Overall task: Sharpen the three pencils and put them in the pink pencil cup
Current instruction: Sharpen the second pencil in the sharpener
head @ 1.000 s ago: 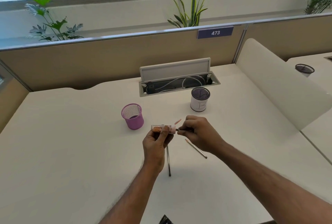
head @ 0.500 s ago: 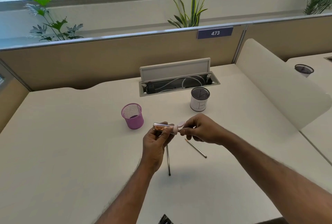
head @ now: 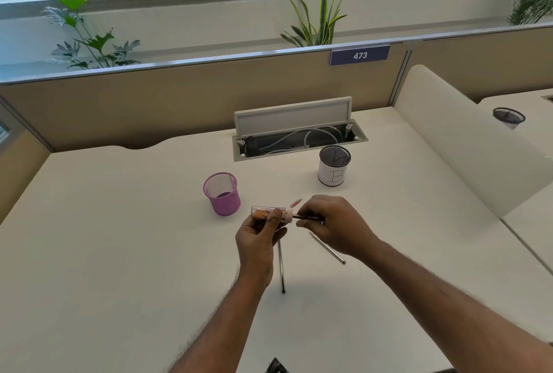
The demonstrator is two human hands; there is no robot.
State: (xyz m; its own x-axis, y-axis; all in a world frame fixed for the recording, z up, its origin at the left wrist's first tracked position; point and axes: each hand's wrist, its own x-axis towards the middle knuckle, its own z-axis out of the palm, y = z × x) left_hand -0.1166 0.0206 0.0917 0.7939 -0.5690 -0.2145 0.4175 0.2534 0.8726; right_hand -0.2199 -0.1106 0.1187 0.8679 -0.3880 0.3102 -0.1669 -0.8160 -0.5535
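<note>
Left hand (head: 257, 241) grips a clear sharpener (head: 267, 211), curled round it; right hand (head: 335, 226) pinches a pencil (head: 306, 217) — tip inside the sharpener. Beneath them a second pencil (head: 281, 265) and a third pencil (head: 327, 248) lie on the worktop (head: 119, 253) — pink pencil cup (head: 223, 194) stands upright just left.

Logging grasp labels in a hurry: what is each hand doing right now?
Left hand: grips the clear tube-shaped pencil sharpener with a pink cap.
Right hand: pinches the thin dark pencil entering that cap.
</note>
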